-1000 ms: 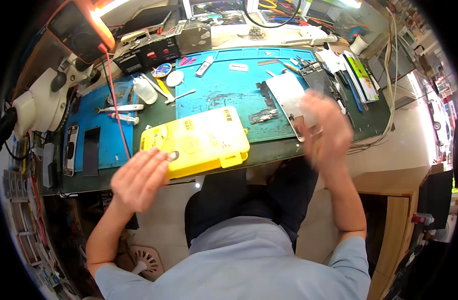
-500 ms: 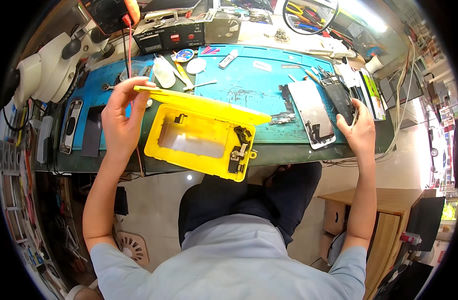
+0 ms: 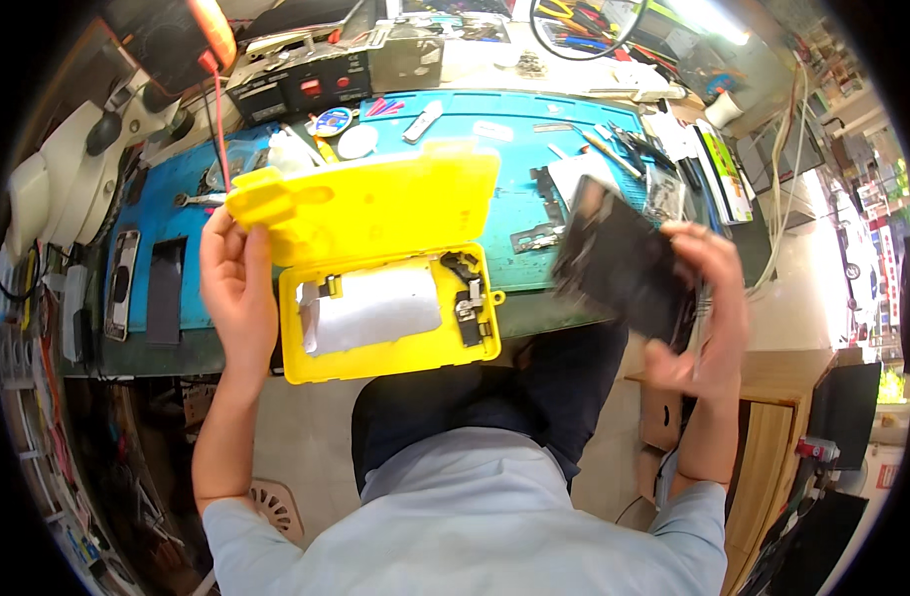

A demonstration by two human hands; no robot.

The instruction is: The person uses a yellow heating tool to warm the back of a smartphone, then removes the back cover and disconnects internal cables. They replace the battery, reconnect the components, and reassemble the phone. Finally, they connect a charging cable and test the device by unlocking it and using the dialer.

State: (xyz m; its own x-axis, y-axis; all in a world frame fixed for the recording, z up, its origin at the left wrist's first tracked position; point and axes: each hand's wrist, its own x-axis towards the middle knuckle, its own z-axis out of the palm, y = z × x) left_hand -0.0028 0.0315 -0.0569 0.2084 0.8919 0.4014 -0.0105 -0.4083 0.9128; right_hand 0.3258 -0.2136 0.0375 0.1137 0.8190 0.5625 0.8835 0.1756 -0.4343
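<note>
My left hand grips the left corner of the lid of a yellow plastic box. The lid is tilted up, and the box overhangs the bench's front edge. Inside the box lie a silver sheet and small black phone parts along its right side. To the right, my right hand holds a black phone-sized panel by its right edge. Motion blurs the panel, so its exact kind is unclear. It partly covers a white phone screen on the blue mat.
Tweezers and other tools lie at the mat's right. A phone frame and a dark flat panel rest at the left. A microscope stands far left, and a black power supply at the back. A wooden cabinet is lower right.
The lid has swung further up, showing its inside, and the box has shifted slightly toward me. My right hand has lifted the black panel off the bench and brought it toward me and left.
</note>
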